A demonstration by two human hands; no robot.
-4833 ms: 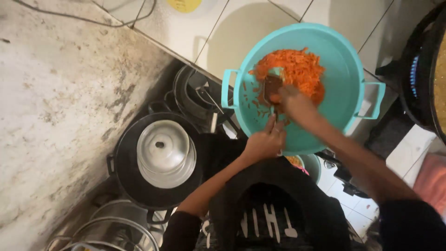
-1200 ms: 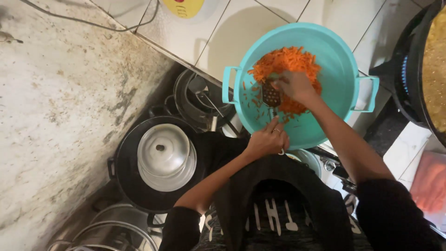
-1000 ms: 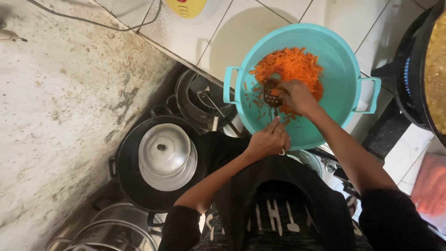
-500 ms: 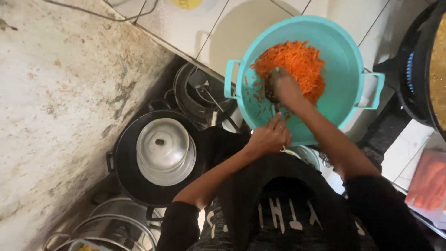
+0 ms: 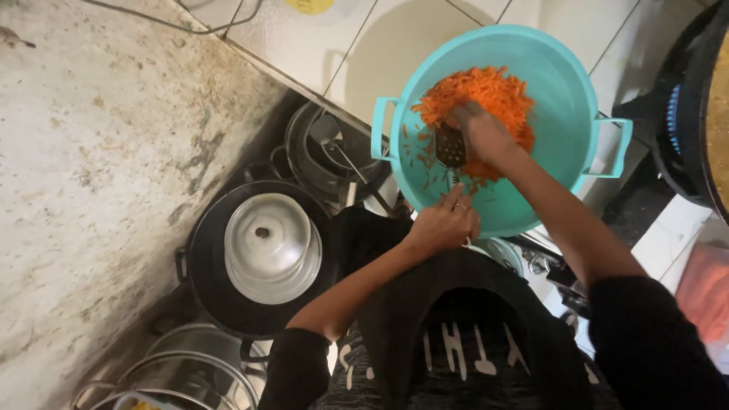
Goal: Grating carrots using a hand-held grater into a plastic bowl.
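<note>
The right hand [image 5: 486, 137] closes around a dark slotted spatula [image 5: 450, 148] inside the teal basin [image 5: 566, 114], against the shredded carrot [image 5: 486, 95]. The left hand [image 5: 444, 224] pinches the basin's near rim. Pots [image 5: 266, 250] crowd the basin's left; its right inner wall lies bare.

So the floor is big white glazed tiles [image 5: 304, 45] with dark grout lines, running across the top from about 11 to 1 o'clock. A round turquoise plastic basin with two side handles [image 5: 566, 99] looks to sit right on them at 1 o'clock. A thin dark cable [image 5: 190, 26] trails over the tiles at 11. Down around 7 to 9 o'clock, along the stained concrete wall [image 5: 91, 190], there's a wide black pan [image 5: 209, 292] with a shiny domed steel lid [image 5: 267, 244] resting in it, plus stacked steel pots [image 5: 334, 152] just above it towards 10.
</note>
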